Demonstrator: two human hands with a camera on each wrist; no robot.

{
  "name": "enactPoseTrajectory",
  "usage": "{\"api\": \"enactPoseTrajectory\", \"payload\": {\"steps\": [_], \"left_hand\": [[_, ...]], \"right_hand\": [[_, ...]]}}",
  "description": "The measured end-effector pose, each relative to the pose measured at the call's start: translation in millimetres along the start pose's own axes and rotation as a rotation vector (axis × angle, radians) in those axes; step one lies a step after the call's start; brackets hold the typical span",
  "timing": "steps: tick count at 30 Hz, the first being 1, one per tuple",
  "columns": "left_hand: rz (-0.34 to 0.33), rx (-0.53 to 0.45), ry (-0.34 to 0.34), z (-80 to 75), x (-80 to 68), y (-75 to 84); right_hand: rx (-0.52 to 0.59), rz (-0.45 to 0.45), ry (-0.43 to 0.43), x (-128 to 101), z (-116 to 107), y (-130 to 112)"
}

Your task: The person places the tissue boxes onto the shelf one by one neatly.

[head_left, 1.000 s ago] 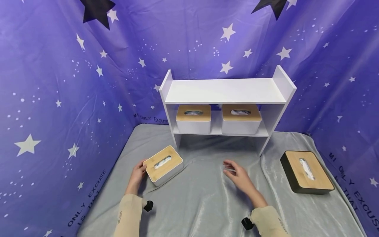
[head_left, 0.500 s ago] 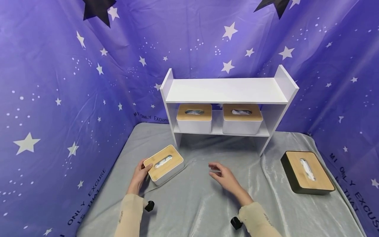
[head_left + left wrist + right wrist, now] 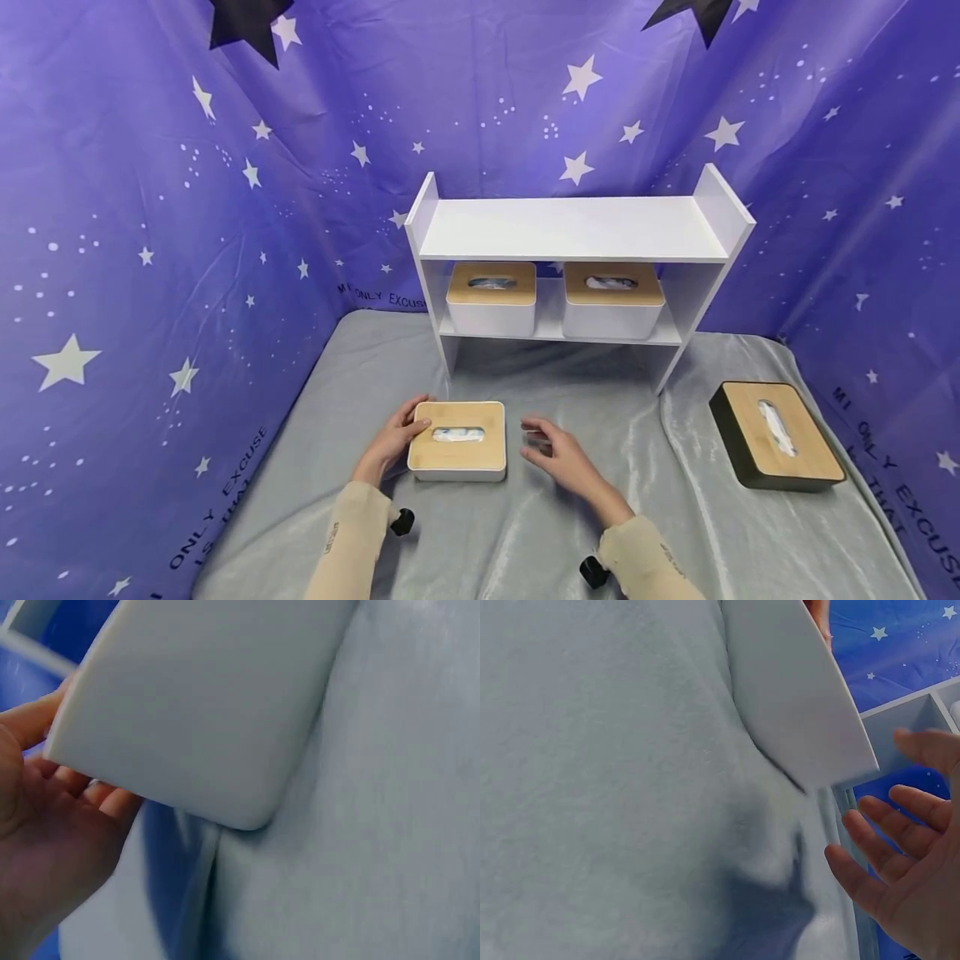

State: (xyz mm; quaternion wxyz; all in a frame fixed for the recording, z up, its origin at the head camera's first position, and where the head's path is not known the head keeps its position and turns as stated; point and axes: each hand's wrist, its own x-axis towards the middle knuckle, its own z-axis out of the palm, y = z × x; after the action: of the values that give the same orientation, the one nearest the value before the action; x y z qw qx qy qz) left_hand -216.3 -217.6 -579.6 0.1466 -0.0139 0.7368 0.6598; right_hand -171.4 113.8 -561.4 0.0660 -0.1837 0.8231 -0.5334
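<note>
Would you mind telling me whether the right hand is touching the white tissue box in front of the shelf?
Apart. In the head view a strip of grey cloth shows between the right hand and the white tissue box.

Purple fabric backdrop printed with white stars and dots [image 3: 150, 208] hangs on three sides, creased, with dark lettering along its lower edge and two black star shapes at the top. Shiny grey wrinkled cloth [image 3: 525, 533] covers the working surface. At the back centre stands a white two-tier shelf unit with raised side panels [image 3: 573, 229], its top board bare. Light is even and soft, throwing faint shadows under the shelf.
</note>
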Motion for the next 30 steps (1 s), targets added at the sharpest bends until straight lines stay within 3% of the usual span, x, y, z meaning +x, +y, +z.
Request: {"api": "enactPoseTrajectory", "payload": {"steps": [3,9,12,14,18,23,30], "left_hand": [[-0.029,0.088,0.014,13.3,1.5,7.2],[-0.05,0.298,0.222,33.7,-4.3,20.9],[-0.028,0.331,0.315,45.3,-7.7,23.7],[-0.015,0.333,0.343,52.8,-9.4,23.3],[-0.001,0.279,0.309,65.9,-11.6,21.9],[0.038,0.185,0.194,77.6,-14.5,18.7],[0.085,0.158,0.105,88.4,-20.2,19.7]], "right_hand": [[0.007,0.04,-0.029,-3.7,0.9,-0.2],[0.063,0.078,-0.141,-12.3,0.7,1.4],[0.075,0.068,-0.157,-16.1,1.5,2.9],[0.078,0.061,-0.136,-18.5,2.6,4.1],[0.107,0.083,-0.043,-24.4,2.0,8.6],[0.118,0.07,0.046,-32.1,-3.9,16.1],[0.115,0.04,0.129,-36.0,-14.7,20.8]]}}
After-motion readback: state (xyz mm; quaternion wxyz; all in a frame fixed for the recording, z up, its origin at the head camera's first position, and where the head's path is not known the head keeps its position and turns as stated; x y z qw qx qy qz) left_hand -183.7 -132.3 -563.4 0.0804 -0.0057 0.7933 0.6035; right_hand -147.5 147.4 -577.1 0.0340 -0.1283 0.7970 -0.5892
